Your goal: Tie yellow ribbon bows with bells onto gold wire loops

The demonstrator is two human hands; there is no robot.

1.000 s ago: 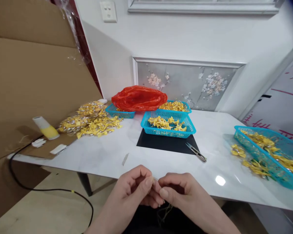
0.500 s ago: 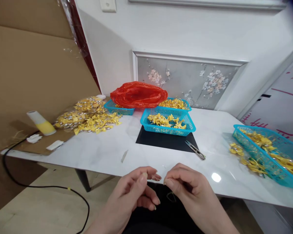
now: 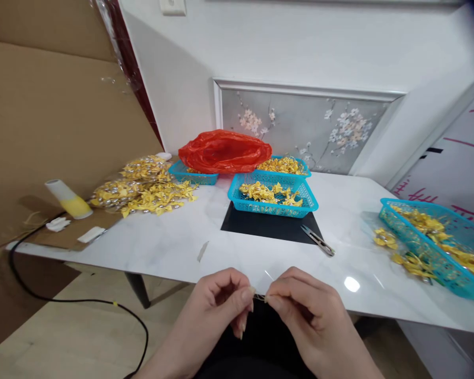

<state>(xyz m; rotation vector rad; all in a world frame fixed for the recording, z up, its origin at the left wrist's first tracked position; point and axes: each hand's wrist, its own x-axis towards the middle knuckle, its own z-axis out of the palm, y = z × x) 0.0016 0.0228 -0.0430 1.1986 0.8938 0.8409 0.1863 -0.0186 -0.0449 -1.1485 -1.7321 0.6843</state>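
Note:
A thin pale cord (image 3: 259,298) runs between my two hands, just in front of the table's near edge. Thumb and forefinger of my left hand (image 3: 225,302) are pinched on one part of it. My right hand (image 3: 306,305) pinches the other part between thumb and fingertips. The cord is very fine, and most of it is hidden by my fingers. Beyond my hands lie thread snips (image 3: 318,241), partly on a black mat (image 3: 260,230). On that mat stands a blue basket (image 3: 274,211) with yellow ribbon pieces (image 3: 260,192).
A second blue basket (image 3: 438,252) of yellow pieces stands at the right, with loose ones (image 3: 414,266) beside it. Behind are a red plastic bag (image 3: 225,152) and more baskets. Yellow beaded bunches (image 3: 150,195) lie left, near a white-and-yellow cone (image 3: 69,200). A black cable (image 3: 82,301) hangs below.
My left thumb and forefinger have closed into a pinch on the cord and moved slightly right, nearer my right hand. The right hand keeps its pinch. The view has shifted a little.

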